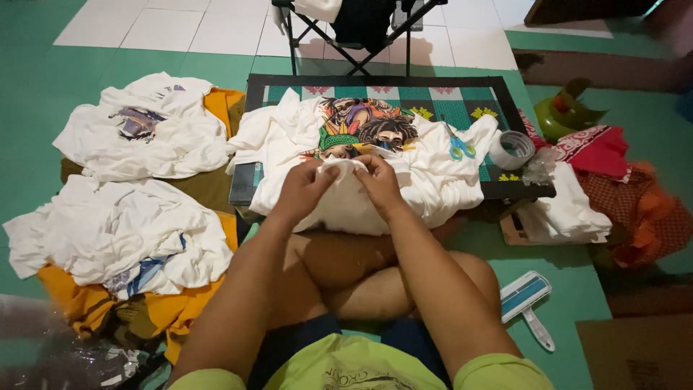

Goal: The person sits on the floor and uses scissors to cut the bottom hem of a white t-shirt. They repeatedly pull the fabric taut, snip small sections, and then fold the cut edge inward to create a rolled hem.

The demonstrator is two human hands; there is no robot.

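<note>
A lime-green cotton shirt (pixel 354 367) fills the near edge, above bare crossed legs. Left of the low black-framed table (pixel 254 94) lie two rumpled heaps of white shirts (pixel 144 126). Over the table's near edge, the left hand (pixel 303 189) and right hand (pixel 377 180) both pinch closed on one soft white printed T-shirt (pixel 361 144). Farther right on the table: blue-handled scissors (pixel 458 148), one clear tape roll (pixel 512 149).
</note>
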